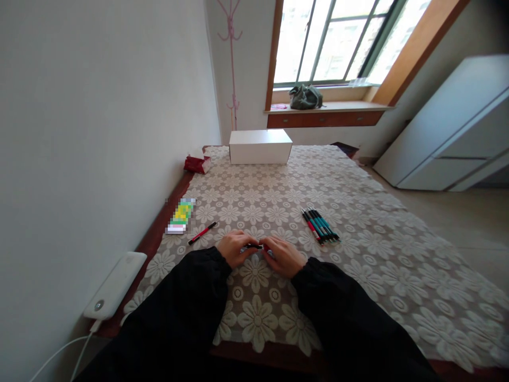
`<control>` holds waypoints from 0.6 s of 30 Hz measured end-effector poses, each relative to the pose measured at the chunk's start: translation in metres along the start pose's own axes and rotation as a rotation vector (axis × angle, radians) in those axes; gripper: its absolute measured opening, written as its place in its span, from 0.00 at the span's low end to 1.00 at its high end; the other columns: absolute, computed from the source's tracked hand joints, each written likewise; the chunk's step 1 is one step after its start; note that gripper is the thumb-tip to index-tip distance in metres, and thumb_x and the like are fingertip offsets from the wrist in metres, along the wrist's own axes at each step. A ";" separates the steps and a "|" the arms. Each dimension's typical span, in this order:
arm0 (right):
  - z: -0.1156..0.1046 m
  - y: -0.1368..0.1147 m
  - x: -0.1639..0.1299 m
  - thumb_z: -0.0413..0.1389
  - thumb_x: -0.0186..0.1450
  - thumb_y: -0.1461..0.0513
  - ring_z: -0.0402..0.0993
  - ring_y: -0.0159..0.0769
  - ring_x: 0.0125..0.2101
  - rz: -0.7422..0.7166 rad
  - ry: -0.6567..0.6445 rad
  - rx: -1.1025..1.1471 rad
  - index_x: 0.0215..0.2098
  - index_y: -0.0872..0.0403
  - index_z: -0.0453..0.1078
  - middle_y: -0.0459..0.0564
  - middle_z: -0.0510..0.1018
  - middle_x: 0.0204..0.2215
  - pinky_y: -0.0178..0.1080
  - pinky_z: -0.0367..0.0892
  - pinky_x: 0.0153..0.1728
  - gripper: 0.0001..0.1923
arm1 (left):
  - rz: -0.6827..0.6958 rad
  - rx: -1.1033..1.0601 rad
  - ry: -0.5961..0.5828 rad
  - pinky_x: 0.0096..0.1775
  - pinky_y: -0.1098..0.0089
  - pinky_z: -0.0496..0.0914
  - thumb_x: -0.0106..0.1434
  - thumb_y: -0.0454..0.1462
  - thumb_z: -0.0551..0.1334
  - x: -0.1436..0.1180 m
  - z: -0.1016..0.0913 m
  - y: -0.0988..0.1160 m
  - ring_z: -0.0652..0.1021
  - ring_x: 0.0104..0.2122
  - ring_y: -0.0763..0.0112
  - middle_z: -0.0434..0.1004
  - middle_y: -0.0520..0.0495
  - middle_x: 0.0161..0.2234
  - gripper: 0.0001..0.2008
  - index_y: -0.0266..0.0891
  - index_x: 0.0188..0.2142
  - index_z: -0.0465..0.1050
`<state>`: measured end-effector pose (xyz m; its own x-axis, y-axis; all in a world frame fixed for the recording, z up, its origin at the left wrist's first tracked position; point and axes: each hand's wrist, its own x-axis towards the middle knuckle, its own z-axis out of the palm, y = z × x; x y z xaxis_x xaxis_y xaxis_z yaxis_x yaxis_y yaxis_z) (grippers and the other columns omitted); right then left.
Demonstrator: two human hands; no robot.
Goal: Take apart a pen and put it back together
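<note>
Both my hands meet just above the lace tablecloth (358, 223), gripping one small pen (254, 246) between them. My left hand (234, 248) pinches its dark end. My right hand (283, 255) closes over the other end, where a bit of red shows. Most of the pen is hidden by my fingers. A red and black pen (202, 233) lies loose to the left of my left hand. To the right of my right hand lies a bundle of several teal and black pens (320, 226).
A white box (260, 146) stands at the table's far edge, with a red packet (196, 164) at its left. A green and yellow pack (181, 215) lies near the wall. A white power bank (115, 285) with a cable sits at the near left corner.
</note>
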<state>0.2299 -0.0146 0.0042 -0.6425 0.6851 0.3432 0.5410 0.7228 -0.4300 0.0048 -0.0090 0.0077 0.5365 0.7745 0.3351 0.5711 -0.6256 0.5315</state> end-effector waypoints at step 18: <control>0.005 0.002 -0.001 0.49 0.71 0.64 0.76 0.39 0.38 0.054 0.034 0.044 0.46 0.52 0.63 0.52 0.77 0.37 0.39 0.71 0.39 0.06 | -0.084 -0.020 0.033 0.45 0.65 0.73 0.67 0.43 0.62 -0.002 0.006 -0.001 0.79 0.38 0.66 0.83 0.48 0.38 0.11 0.44 0.43 0.80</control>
<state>0.2292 -0.0147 -0.0009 -0.5939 0.7261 0.3466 0.5494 0.6807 -0.4846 0.0070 -0.0108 0.0014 0.4663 0.8270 0.3141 0.6005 -0.5567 0.5740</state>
